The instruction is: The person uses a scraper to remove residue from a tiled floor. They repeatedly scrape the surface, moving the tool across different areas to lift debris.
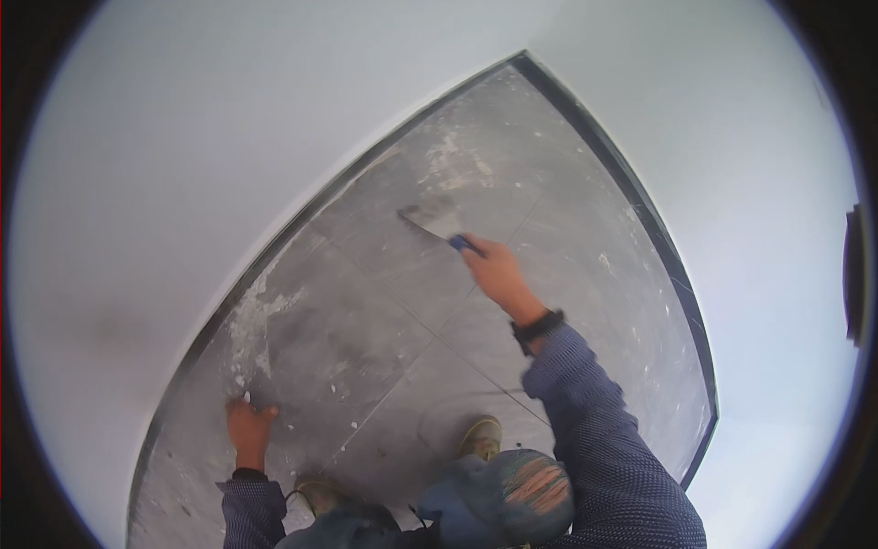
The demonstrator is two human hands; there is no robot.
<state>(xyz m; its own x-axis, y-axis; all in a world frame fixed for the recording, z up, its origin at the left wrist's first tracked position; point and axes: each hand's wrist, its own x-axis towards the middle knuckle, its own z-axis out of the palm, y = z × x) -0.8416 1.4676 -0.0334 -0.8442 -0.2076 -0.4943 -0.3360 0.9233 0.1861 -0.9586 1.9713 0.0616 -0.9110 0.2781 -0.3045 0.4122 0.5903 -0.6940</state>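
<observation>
My right hand (497, 274) is closed around the blue handle of a scraper or putty knife (426, 228). Its thin dark blade reaches up and left over the grey tiled floor (480, 357), just below a patch of pale residue (456, 165). At the lower left my left hand (250, 425) is low over the floor near a small white chip (247, 396); its fingers are partly hidden, and whether it touches the chip cannot be told. A longer strip of whitish residue (254, 322) lies above that hand, along the left wall.
Black skirting (603, 144) borders the floor and meets in a corner at the top, below white walls (171, 137). My shoes (482, 436) and bent knees in torn jeans are at the bottom. White flecks dot the tiles. A dark object (852, 274) stands at the far right.
</observation>
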